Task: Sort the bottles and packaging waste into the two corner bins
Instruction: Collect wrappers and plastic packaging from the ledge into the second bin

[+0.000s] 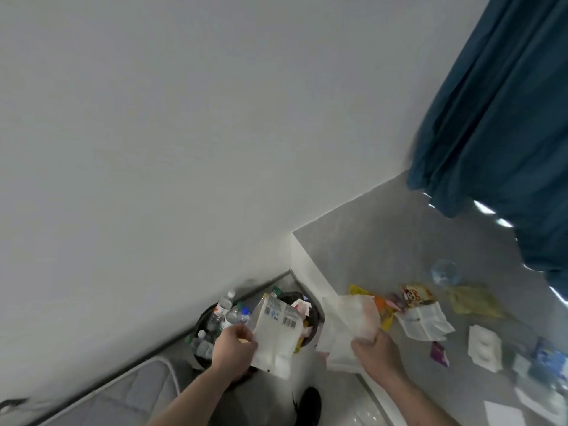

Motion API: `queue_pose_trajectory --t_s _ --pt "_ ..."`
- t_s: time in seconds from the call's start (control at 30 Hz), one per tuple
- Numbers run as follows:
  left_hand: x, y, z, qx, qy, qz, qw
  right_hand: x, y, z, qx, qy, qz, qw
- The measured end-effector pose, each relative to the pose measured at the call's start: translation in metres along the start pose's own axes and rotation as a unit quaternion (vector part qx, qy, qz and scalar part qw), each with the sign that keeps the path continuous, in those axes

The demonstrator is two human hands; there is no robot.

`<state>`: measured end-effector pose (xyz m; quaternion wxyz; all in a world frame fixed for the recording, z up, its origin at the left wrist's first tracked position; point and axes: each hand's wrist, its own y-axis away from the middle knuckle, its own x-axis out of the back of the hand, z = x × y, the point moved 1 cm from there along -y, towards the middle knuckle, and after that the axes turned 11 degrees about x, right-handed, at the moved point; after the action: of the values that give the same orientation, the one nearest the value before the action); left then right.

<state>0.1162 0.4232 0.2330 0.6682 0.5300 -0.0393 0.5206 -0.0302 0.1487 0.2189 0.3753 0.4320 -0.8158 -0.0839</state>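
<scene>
Here the left hand (234, 342) pinches a white barcoded pouch (276, 330) by its edge, the right hand (373, 348) gripping a thin translucent bag (350, 321); both look light, limp and crumple-prone.

- Two bins in the wall corner: bottle bin (204, 333) at 9 o'clock of the waste bin (310, 315), touching.
- Bottles (223, 309) stand in the bottle bin; wrappers in the other.
- Left hand (235, 345) holds a pouch (276, 330) over the bins.
- Right hand (376, 348) holds a bag (347, 324) at 3 o'clock of the pouch.
- Ledge (384, 241) at 3 o'clock of the bins, carrying scattered packaging (424, 321).
- Curtain (498, 118) at 1 o'clock, behind the ledge.
</scene>
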Motion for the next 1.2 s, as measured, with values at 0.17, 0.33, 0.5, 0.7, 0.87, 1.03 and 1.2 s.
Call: queue_pose_trajectory --t_s 0.17,0.33,0.5,0.7,0.87,1.03,1.2 --pt "-0.008 -0.038 0.015 0.012 -0.016 0.003 1.000 -0.008 -0.033 -0.004 -0.001 0.003 -0.016 1.000" --pt "-0.020 -0.075 0.028 0.015 -0.034 -0.006 0.999 -0.021 -0.057 -0.009 -0.005 0.002 -0.022 1.000" --pt "-0.039 -0.123 0.041 0.004 -0.073 -0.027 0.997 -0.042 -0.086 -0.007 -0.039 0.002 -0.029 0.999" --pt "-0.079 -0.195 0.052 -0.002 -0.139 -0.057 0.989 -0.091 -0.133 0.018 -0.092 0.002 -0.037 0.995" --pt "-0.124 -0.267 0.049 -0.023 -0.168 -0.089 0.981 -0.137 -0.173 0.038 -0.117 -0.008 -0.011 0.993" --pt "-0.187 -0.344 0.031 -0.017 -0.187 -0.119 0.975 -0.192 -0.228 0.084 -0.119 0.010 -0.009 0.993" --pt "-0.248 -0.417 0.002 -0.023 -0.213 -0.131 0.968 -0.251 -0.286 0.140 -0.105 0.048 -0.035 0.993"
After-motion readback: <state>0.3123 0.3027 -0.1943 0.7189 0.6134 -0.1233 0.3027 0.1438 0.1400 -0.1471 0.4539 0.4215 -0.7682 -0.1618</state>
